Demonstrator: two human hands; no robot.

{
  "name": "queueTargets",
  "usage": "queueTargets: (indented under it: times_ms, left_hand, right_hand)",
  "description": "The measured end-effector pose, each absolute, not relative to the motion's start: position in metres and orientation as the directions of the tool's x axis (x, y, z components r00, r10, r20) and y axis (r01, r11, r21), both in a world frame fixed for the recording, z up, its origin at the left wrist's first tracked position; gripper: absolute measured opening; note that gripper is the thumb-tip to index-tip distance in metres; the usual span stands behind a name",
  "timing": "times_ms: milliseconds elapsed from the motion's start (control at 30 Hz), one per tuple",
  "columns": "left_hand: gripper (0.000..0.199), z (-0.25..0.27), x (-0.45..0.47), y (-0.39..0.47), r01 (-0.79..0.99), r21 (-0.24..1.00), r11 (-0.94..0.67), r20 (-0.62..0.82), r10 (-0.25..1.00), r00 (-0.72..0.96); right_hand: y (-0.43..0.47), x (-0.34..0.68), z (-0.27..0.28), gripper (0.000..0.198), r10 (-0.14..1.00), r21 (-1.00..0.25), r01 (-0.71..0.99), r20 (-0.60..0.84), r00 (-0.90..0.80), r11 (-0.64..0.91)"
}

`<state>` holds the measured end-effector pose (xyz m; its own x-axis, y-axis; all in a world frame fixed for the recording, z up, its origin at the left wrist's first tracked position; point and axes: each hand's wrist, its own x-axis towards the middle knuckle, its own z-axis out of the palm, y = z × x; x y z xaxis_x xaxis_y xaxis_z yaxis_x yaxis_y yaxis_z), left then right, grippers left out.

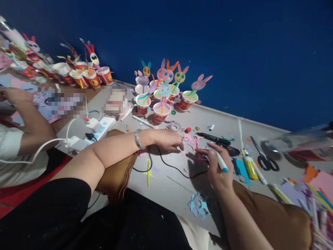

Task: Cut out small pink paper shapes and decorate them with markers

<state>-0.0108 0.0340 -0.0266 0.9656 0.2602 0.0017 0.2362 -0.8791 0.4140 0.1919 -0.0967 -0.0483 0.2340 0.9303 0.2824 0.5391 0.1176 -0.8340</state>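
Note:
My right hand [221,166] is closed around a white marker [220,159] with a blue end, its index finger stretched toward the pink scraps. My left hand [169,139] reaches across from the left, fingers bent downward and slightly apart at the edge of the pink paper scraps [191,139]. Whether its fingertips press on a scrap is hard to see. A black marker [214,138] lies beyond my right hand. Close by are a roll of clear tape [173,126] and a small red cap [187,130]. Blue paper offcuts [199,205] lie nearer to me.
Paper cups with rabbit-faced figures [161,111] stand at the back. Black scissors [264,158] and a yellow glue bottle [250,167] lie right. A dark cable [179,173] crosses the table. At left are a power strip [104,126] and another person's arm [33,114].

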Motion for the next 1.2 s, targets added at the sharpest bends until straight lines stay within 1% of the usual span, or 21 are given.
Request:
queueTargets:
  times_ms: [100,133,300,400,533,667,833,900,967,1100,1200]
  left_hand:
    - [0.015,-0.026,-0.011,0.031,0.126,0.389,-0.913,-0.014,0.131,0.991]
    - [0.014,-0.026,-0.011,0.03,0.119,0.38,-0.917,-0.002,0.128,0.992]
    - [0.018,-0.025,-0.013,0.027,0.139,0.406,-0.903,0.017,0.16,0.987]
    - [0.019,-0.023,-0.013,0.024,0.149,0.415,-0.897,-0.021,0.154,0.988]
    - [0.026,-0.021,-0.012,0.021,0.196,0.367,-0.909,-0.132,0.158,0.979]
    - [0.037,-0.024,-0.012,0.019,0.203,0.323,-0.924,-0.137,0.167,0.976]
    - [0.032,-0.03,-0.014,0.019,0.18,0.342,-0.922,-0.056,0.171,0.984]
    - [0.028,-0.03,-0.015,0.019,0.174,0.328,-0.929,-0.045,0.168,0.985]
    - [0.026,-0.029,-0.014,0.019,0.176,0.299,-0.938,-0.076,0.16,0.984]
    - [0.029,-0.025,-0.014,0.018,0.204,0.264,-0.943,-0.158,0.167,0.973]
    - [0.032,-0.026,-0.015,0.019,0.202,0.251,-0.947,-0.174,0.161,0.972]
  right_hand:
    - [-0.097,0.196,-0.064,0.025,0.936,-0.763,0.622,0.326,0.136,0.175]
    - [-0.097,0.198,-0.067,0.024,0.935,-0.737,0.649,0.337,0.11,0.19]
    - [-0.099,0.202,-0.07,0.02,0.936,-0.667,0.713,0.349,0.042,0.216]
    - [-0.101,0.199,-0.068,0.02,0.937,-0.636,0.735,0.348,-0.002,0.238]
    - [-0.1,0.198,-0.069,0.018,0.917,-0.58,0.748,0.388,-0.095,0.323]
    - [-0.097,0.2,-0.073,0.017,0.913,-0.528,0.766,0.364,-0.187,0.367]
    - [-0.094,0.203,-0.076,0.02,0.902,-0.465,0.787,0.343,-0.263,0.407]
    - [-0.094,0.203,-0.076,0.022,0.891,-0.442,0.787,0.344,-0.294,0.431]
    - [-0.093,0.204,-0.076,0.023,0.882,-0.419,0.787,0.342,-0.325,0.452]
    - [-0.092,0.205,-0.076,0.023,0.87,-0.376,0.797,0.344,-0.354,0.473]
    - [-0.092,0.205,-0.076,0.023,0.865,-0.364,0.799,0.349,-0.359,0.478]
